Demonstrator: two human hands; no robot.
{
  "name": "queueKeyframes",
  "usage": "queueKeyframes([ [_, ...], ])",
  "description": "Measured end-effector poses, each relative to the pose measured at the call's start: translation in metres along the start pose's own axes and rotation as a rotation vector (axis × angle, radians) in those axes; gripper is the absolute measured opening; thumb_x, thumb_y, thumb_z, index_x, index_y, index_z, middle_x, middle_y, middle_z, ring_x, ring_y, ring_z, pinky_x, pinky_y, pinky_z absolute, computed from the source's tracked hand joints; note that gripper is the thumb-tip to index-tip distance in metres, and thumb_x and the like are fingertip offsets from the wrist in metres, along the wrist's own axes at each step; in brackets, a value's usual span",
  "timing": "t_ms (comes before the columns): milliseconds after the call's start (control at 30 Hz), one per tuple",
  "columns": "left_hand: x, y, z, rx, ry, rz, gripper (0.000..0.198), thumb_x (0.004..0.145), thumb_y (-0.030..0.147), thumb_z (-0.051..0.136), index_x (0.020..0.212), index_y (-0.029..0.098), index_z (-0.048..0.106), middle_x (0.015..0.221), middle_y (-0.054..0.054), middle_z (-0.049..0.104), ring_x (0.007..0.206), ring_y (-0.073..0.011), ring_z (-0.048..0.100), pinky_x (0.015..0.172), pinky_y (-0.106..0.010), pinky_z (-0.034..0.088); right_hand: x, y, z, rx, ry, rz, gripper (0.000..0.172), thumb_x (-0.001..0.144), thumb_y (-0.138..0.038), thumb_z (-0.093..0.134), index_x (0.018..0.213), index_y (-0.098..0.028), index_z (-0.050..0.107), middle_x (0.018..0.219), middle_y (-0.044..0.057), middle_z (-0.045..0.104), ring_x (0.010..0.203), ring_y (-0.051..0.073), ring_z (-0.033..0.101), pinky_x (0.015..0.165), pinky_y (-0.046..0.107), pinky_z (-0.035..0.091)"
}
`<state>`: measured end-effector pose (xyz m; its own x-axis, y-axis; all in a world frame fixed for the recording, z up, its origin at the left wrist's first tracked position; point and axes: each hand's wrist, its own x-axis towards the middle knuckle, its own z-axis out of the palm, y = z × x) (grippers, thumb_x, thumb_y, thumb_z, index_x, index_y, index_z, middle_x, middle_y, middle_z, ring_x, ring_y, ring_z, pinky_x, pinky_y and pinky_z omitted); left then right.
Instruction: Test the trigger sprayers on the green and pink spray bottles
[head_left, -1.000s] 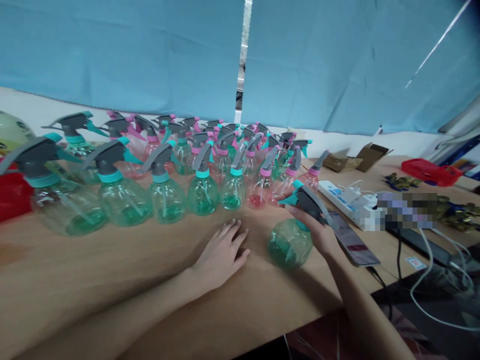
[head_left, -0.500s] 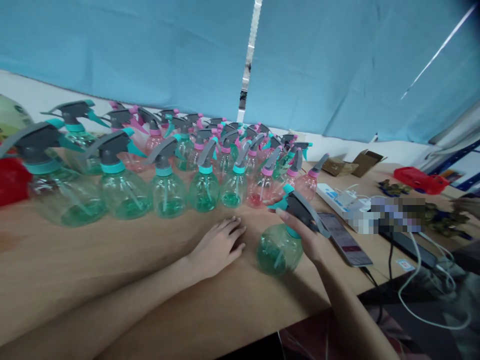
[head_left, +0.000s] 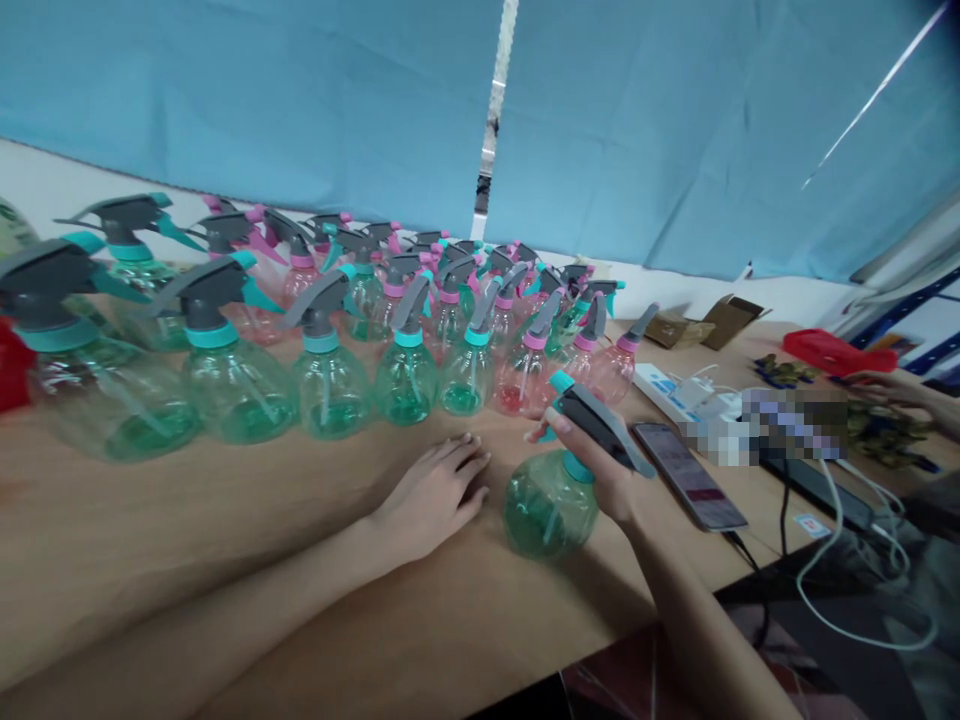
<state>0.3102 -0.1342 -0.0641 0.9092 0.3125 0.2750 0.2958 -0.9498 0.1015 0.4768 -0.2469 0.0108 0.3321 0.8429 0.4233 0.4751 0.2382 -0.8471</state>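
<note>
My right hand (head_left: pixel 609 470) grips a green spray bottle (head_left: pixel 546 512) around its grey head, with fingertips at the turquoise trigger and the thumb along the near side. The bottle leans a little, its clear round body low over the table; whether it touches the wood I cannot tell. My left hand (head_left: pixel 435 490) lies palm down on the table to the left of it, fingers loosely stretched, holding nothing. Beyond both hands stand several rows of similar bottles. Nearest the left hand are a green spray bottle (head_left: pixel 406 385) and another green one (head_left: pixel 463 380).
A phone (head_left: pixel 694 478) lies right of my right hand, beside a white power strip (head_left: pixel 664 395) and cables. Farther right are a cardboard box (head_left: pixel 731 322), a red tray (head_left: pixel 832 352) and another person's hand (head_left: pixel 892 385) by small dark-gold items (head_left: pixel 885 430).
The held bottle has shifted slightly left, and its trigger looks more pulled in under my fingers. Another person's hand has come into view at the right. My left hand stays put.
</note>
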Motion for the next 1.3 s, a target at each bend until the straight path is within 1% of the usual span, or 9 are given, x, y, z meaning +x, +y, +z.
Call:
queueKeyframes([
  [100,0.001,0.000,0.000,-0.007,0.004,0.002,0.039,0.093,0.030,0.042,0.125,0.011,0.054,0.135,-0.012,0.052,0.129,-0.0250,0.043,0.107,-0.042,0.035,-0.002,0.002,0.003,0.014,0.009,-0.004,0.026,0.082,-0.046,0.056,0.074,-0.022,0.064,0.071,0.002,0.064,0.072,0.020,0.062,0.070,0.033,0.046],
  [267,0.001,0.000,0.000,-0.022,-0.004,-0.004,0.040,0.093,0.030,0.042,0.126,0.011,0.054,0.135,-0.012,0.052,0.129,-0.0254,0.043,0.107,-0.043,0.035,-0.007,-0.005,0.006,-0.067,0.040,0.034,0.027,0.082,-0.048,0.056,0.075,-0.024,0.065,0.067,0.001,0.063,0.069,0.020,0.061,0.064,0.031,0.047],
  [367,0.001,0.001,0.001,-0.027,-0.008,-0.009,0.040,0.093,0.030,0.043,0.126,0.011,0.054,0.135,-0.012,0.052,0.129,-0.0261,0.043,0.107,-0.043,0.035,-0.008,-0.008,0.006,-0.050,0.023,0.020,0.024,0.083,-0.046,0.056,0.086,-0.025,0.068,0.071,0.001,0.065,0.069,0.020,0.062,0.070,0.033,0.048],
  [467,0.001,0.001,0.001,-0.039,-0.002,-0.014,0.040,0.093,0.031,0.043,0.126,0.011,0.054,0.135,-0.012,0.053,0.129,-0.0258,0.043,0.107,-0.044,0.035,-0.007,-0.008,0.007,0.016,-0.011,-0.017,0.026,0.084,-0.044,0.055,0.096,-0.025,0.068,0.077,0.002,0.068,0.082,0.021,0.064,0.083,0.035,0.048],
  [533,0.000,0.001,0.001,-0.043,0.001,-0.016,0.040,0.093,0.031,0.042,0.126,0.011,0.054,0.134,-0.012,0.053,0.129,-0.0254,0.043,0.107,-0.043,0.034,-0.006,-0.008,0.008,0.044,-0.019,-0.026,0.028,0.084,-0.044,0.055,0.099,-0.025,0.068,0.079,0.002,0.069,0.088,0.022,0.064,0.087,0.037,0.047],
  [667,0.001,0.000,0.003,-0.038,0.020,-0.004,0.040,0.093,0.030,0.043,0.125,0.011,0.054,0.135,-0.013,0.053,0.129,-0.0262,0.043,0.107,-0.043,0.035,-0.007,-0.006,0.008,0.060,-0.004,-0.019,0.028,0.082,-0.043,0.057,0.101,-0.026,0.068,0.082,0.002,0.070,0.085,0.022,0.064,0.083,0.037,0.049],
  [933,0.000,0.000,0.005,-0.040,0.044,-0.005,0.039,0.093,0.030,0.044,0.124,0.010,0.055,0.134,-0.013,0.053,0.128,-0.0256,0.043,0.107,-0.042,0.035,-0.005,-0.015,0.010,0.054,-0.001,0.000,0.027,0.078,-0.044,0.058,0.096,-0.026,0.069,0.084,0.003,0.071,0.086,0.023,0.065,0.082,0.038,0.049],
  [1167,-0.001,0.001,0.005,-0.049,0.049,-0.012,0.038,0.092,0.030,0.046,0.123,0.010,0.055,0.134,-0.013,0.053,0.128,-0.0257,0.044,0.107,-0.042,0.035,-0.011,-0.008,0.009,-0.036,0.075,0.158,0.026,0.073,-0.046,0.062,0.083,-0.024,0.073,0.083,0.004,0.071,0.098,0.028,0.063,0.091,0.043,0.045],
  [1300,0.000,0.000,0.004,-0.040,0.052,0.001,0.039,0.092,0.030,0.045,0.124,0.010,0.055,0.134,-0.013,0.053,0.128,-0.0257,0.044,0.108,-0.042,0.035,-0.013,-0.009,0.009,-0.079,0.106,0.203,0.026,0.071,-0.045,0.062,0.080,-0.024,0.074,0.087,0.005,0.072,0.101,0.029,0.061,0.089,0.042,0.046],
])
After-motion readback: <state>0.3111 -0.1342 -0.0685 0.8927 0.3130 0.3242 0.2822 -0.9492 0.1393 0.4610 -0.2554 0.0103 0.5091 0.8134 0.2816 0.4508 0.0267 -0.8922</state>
